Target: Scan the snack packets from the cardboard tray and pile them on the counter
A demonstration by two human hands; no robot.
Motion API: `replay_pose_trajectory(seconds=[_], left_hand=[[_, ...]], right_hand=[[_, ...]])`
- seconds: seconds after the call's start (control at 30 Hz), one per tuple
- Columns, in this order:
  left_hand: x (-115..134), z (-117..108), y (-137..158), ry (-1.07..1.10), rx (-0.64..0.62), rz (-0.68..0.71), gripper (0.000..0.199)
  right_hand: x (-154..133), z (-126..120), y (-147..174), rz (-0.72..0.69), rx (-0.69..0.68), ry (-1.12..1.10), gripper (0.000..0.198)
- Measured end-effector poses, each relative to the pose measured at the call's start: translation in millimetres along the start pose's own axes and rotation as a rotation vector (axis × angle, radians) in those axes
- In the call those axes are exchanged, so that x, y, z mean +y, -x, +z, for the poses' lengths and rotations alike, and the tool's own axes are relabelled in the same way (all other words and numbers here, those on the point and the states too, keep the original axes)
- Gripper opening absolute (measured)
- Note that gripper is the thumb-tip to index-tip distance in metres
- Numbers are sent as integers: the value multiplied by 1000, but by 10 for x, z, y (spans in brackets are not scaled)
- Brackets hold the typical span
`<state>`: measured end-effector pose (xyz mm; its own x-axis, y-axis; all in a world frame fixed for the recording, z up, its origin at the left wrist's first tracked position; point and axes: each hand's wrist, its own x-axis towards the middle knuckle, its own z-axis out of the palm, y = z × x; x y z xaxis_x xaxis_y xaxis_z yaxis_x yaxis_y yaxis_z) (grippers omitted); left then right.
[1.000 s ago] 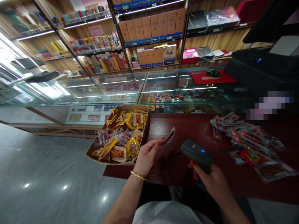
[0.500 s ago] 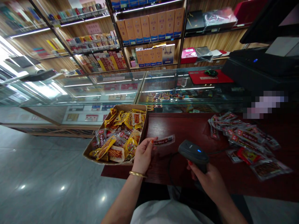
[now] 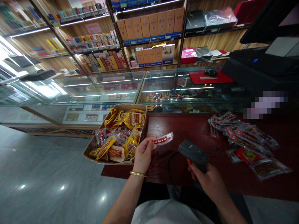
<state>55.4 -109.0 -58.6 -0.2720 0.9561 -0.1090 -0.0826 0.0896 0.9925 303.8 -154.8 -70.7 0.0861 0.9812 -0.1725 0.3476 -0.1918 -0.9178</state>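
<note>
Between thumb and fingers, my left hand (image 3: 143,154) pinches one end of a narrow snack packet (image 3: 163,139), red with white print in clear wrap. My right hand (image 3: 207,178) is wrapped round the handle of a dark grey barcode scanner (image 3: 193,152), whose head points left toward the packet without touching it. Left of my left hand sits a cardboard box (image 3: 88,151) filled with yellow and clear snack packets (image 3: 116,153). On the right of the dark red table lies a loose heap of similar packets (image 3: 245,136), with a red and yellow packet (image 3: 248,155) among them.
A glass display counter (image 3: 165,81) runs behind the table (image 3: 173,124). On it rest a red mouse pad (image 3: 224,77) with a mouse (image 3: 211,72) and dark equipment (image 3: 263,71) at the right. The scanner's cable (image 3: 170,168) loops over the table. Stocked shelves (image 3: 149,43) stand behind.
The packet in my left hand has turned slightly, its free end now tilted up and its print facing me more. The scanner's blue light was lit earlier and no longer shows.
</note>
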Motion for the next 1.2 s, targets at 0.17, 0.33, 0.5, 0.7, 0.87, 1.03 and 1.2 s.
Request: replay_pose_trajectory(seconds=[0.17,0.33,0.5,0.7,0.87,1.03,1.2], left_hand=[[14,17,18,12,7,-24,45],[-44,197,-69,120,-63,-101,45],[-170,857,-343,263,-220,-184,41],[-159,2122,-679,207,-508,-91,23],[-2,3006,-674,9,-749,32,35],[72,3461,-637,-257,-758,68,43],[105,3518,-768,-408,-719,169,37]], right_hand=[[-2,4,1,4,22,-21,51],[28,-38,21,13,45,-72,49],[90,-158,87,30,135,-127,48],[170,-340,173,90,252,-247,56],[174,-511,226,117,383,-235,60],[179,-606,244,168,439,-248,66],[178,-619,232,193,424,-247,68]])
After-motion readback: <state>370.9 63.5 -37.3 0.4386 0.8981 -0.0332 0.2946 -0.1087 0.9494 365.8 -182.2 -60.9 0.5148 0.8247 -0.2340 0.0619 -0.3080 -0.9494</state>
